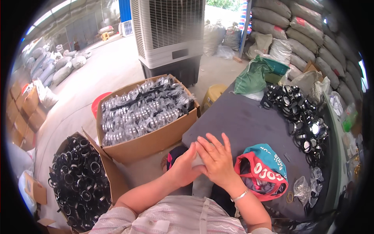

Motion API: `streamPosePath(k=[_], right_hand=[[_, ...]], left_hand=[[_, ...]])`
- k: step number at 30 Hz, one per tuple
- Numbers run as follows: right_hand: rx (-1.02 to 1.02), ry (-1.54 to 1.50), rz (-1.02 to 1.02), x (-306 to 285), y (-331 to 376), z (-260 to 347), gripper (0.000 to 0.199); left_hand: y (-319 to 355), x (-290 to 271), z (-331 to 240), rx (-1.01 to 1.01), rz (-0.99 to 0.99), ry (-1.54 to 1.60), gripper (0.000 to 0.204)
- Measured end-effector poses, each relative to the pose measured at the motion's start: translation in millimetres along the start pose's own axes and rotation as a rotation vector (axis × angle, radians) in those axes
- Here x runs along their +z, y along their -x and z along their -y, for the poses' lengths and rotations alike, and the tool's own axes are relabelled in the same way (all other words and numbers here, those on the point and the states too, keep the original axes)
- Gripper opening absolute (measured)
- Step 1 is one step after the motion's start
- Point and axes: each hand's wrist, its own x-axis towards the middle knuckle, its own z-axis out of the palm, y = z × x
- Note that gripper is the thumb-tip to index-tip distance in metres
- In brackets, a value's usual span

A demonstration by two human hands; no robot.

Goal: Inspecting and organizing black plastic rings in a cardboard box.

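Observation:
My left hand (183, 165) and my right hand (214, 158) meet in front of my body, above my lap. The right fingers are stretched out and apart, pointing up and away. The left hand leans against it from the side with its fingers extended, their tips partly hidden by the right hand. A pale patch shows between the palms; whether it is an object or the background I cannot make out. Just right of my right hand, a red and teal cloth bag (260, 171) with white lettering lies on the dark grey table (233, 117), its mouth open.
A cardboard box (156, 142) holds rows of plastic-wrapped, metal-rimmed black pieces. Another box (111, 171) at left is full of loose black rings. More black pieces (302, 117) heap on the table's right, near a green sack (253, 76). An air cooler (169, 39) stands ahead.

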Motion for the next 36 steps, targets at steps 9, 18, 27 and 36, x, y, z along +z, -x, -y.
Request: streamPosePath(k=[9,18,27,36], right_hand=[[0.198,-0.193,-0.294,16,5,-20,0.014],[0.776,-0.914,-0.522,-5,6,-42,0.025],[0.178,-0.353,-0.105,30,13,27,0.039],[-0.233,-0.246,-0.105,35,3,38,0.028]], left_hand=[[-6,16,-7,-0.255,0.392,1.159,0.094],[-19,-18,-31,0.177,0.315,-0.729,0.066],[-28,5,-6,0.223,0.307,-1.064,0.061],[-56,20,10,-0.018,0.363,-1.171,0.056]])
